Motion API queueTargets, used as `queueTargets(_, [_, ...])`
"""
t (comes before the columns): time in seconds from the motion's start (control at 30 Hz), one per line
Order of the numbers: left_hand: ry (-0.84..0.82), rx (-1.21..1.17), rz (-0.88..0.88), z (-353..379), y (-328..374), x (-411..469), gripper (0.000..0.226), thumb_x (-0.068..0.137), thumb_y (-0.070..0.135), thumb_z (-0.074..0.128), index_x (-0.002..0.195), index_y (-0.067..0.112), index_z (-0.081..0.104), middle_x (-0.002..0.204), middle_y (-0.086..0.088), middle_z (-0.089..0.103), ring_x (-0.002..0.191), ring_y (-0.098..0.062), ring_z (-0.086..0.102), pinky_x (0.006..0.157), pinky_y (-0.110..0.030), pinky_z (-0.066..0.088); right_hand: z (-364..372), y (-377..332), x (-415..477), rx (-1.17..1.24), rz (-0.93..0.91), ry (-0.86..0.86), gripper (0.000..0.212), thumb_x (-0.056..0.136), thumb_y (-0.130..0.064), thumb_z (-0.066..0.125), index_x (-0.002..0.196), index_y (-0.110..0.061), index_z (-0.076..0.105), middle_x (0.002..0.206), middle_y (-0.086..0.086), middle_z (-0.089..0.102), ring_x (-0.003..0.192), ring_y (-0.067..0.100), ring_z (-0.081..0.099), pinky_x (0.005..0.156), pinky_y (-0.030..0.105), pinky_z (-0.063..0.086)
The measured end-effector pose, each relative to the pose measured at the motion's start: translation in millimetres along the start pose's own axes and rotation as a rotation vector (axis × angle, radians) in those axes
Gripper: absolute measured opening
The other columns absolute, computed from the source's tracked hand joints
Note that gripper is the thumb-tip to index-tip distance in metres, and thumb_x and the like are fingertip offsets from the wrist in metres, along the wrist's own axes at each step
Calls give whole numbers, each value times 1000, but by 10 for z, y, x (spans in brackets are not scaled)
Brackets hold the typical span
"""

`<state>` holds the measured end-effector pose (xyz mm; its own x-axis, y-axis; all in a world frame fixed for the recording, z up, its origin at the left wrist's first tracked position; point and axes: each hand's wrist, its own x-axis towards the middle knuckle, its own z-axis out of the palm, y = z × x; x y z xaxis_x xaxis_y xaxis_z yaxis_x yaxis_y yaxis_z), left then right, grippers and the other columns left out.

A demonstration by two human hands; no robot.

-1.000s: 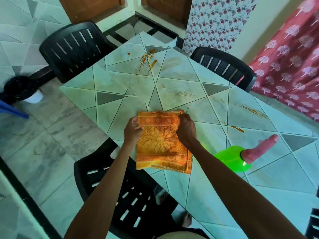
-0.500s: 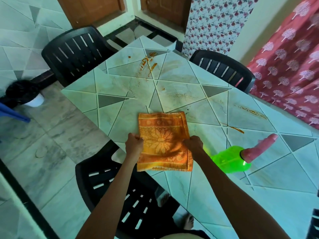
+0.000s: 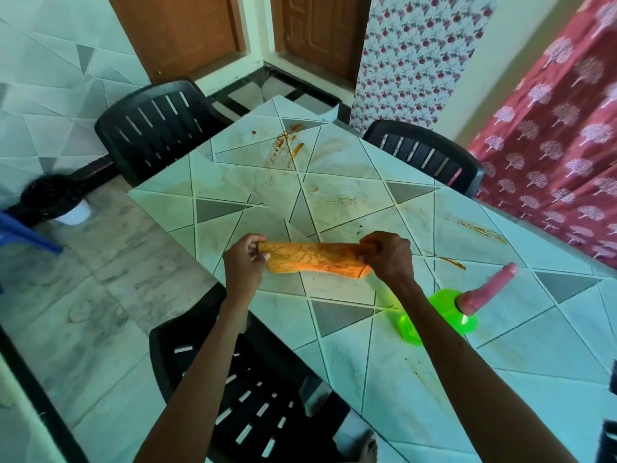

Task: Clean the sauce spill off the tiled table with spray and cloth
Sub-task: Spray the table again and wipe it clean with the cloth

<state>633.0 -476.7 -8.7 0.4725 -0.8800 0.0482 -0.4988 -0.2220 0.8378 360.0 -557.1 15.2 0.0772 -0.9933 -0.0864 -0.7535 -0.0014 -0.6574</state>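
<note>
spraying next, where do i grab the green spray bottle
Grip the spray bottle round its green body, just under the pink head, right hand coming from the near side: the head points away to the far right, leaving that side free. The hand first lets go of the orange cloth.

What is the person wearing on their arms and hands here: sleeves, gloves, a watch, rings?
Nothing that shows. The left forearm and right forearm are bare to the frame's edge, no sleeve in view. The left hand and right hand are ungloved, with no watch, bracelet or ring visible.
</note>
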Motion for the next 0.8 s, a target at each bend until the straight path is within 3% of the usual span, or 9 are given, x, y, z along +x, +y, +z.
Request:
queueTargets(0.1, [-1, 140, 100, -42, -5, 2, 17, 84, 2, 69, 99, 10, 66, 100, -4, 55, 89, -20, 57, 78, -31, 47, -59, -76, -69, -180, -50, 81, 18, 72, -13, 81, 89, -21, 77, 99, 4, 62, 87, 25, 60, 65, 29, 44])
queueTargets(0.17, [-10, 158, 137, -71, -9, 5, 13, 87, 3, 65, 99, 8, 61, 102, -3, 48, 95, -20, 52, 80, -28, 38, -86, -69, -76, -93, -163, 74, 16, 68, -8, 81, 81, -13, 74, 102, 6, 61, 91, 23, 58, 66, 25, 42])
queueTargets(0.23, [-43, 111, 130, -98, -4, 17, 12, 92, 7, 60, 103, 6, 56, 101, -3, 53, 95, -21, 53, 77, -26, 34, -133, -51, -66, 109, -216, -4, 17, 71, -2, 79, 80, -10, 67, 97, 8, 67, 92, 23, 64, 69, 17, 44])
queueTargets(0.3, [-88, 50, 95, -125, 4, 27, 15, 96, 19, 55, 106, 8, 53, 95, -4, 59, 88, -21, 55, 68, -28, 35, -180, -66, -57, 203, -153, -88, 18, 82, -9, 76, 85, -10, 59, 79, 1, 63, 73, 15, 61, 58, 10, 40])
queueTargets(0.37, [-84, 2, 107, -145, 6, 44, 18, 96, 28, 54, 106, 13, 50, 87, -4, 61, 78, -20, 56, 62, -29, 38, -174, -88, -40, 198, -93, -96, 18, 89, -17, 73, 92, -11, 56, 72, -2, 55, 63, 9, 51, 50, 12, 38])
queueTargets(0.5, [-84, -22, 129, -132, 3, 83, 22, 99, 27, 55, 116, 21, 44, 72, -2, 63, 66, -20, 60, 59, -35, 48, -95, -119, -31, 224, 44, -95, 21, 93, -24, 68, 103, -8, 57, 82, 3, 58, 68, 10, 54, 55, 20, 44])
queueTargets(0.63, [-130, -19, 105, -77, 35, 102, 25, 98, 34, 55, 121, 29, 44, 84, 3, 66, 74, -18, 67, 58, -46, 58, -66, -189, -31, 462, 337, -313, 20, 100, -26, 57, 111, -10, 54, 99, 11, 64, 81, 20, 64, 57, 30, 55])
queueTargets(0.73, [-130, 44, 194, 57, 212, 76, 28, 99, 32, 54, 125, 23, 46, 77, 5, 64, 55, -2, 59, 48, -20, 48, -1, -233, -36, 584, 395, -415, 20, 102, -25, 54, 108, -7, 59, 96, 13, 65, 82, 23, 67, 70, 35, 60])
queueTargets(0.8, [-162, 76, 232, 205, 371, 15, 31, 99, 33, 53, 127, 23, 45, 73, 8, 61, 47, -1, 54, 43, -13, 36, 84, -259, -57, 668, 380, -474, 25, 102, -25, 54, 113, -4, 61, 97, 13, 66, 87, 26, 68, 77, 39, 60])
